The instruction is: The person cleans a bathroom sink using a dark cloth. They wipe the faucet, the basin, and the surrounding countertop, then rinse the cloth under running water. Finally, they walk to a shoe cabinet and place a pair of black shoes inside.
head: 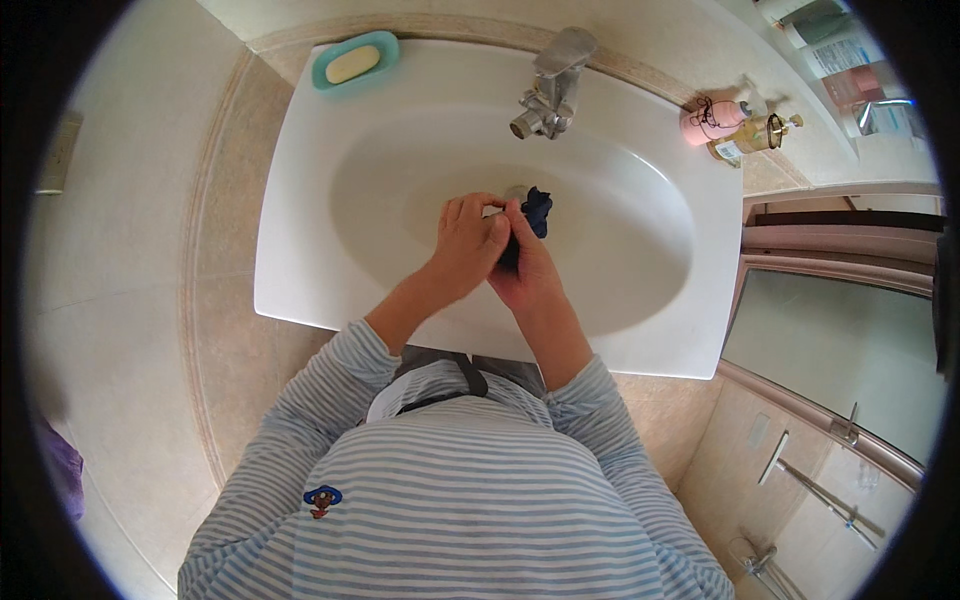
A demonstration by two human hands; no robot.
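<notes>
A small dark navy cloth (537, 211) is bunched between my hands, over the basin of a white washbasin (480, 324). My right hand (529, 259) is closed around it, and part of the cloth sticks out past the fingers. Against it from the left, my left hand (471, 236) has its thumb and fingertips on the dark bundle. Both hands are below the chrome faucet (555, 82), from which no water is seen running. The drain (516, 193) is partly hidden behind the fingertips.
A bar of soap (352, 64) lies in a turquoise soap dish (388, 49) on the back left corner. At the back right stand a pink bottle (712, 121) and an amber pump bottle (750, 139). A shelf with several containers is at the upper right, above a framed glass panel (840, 337).
</notes>
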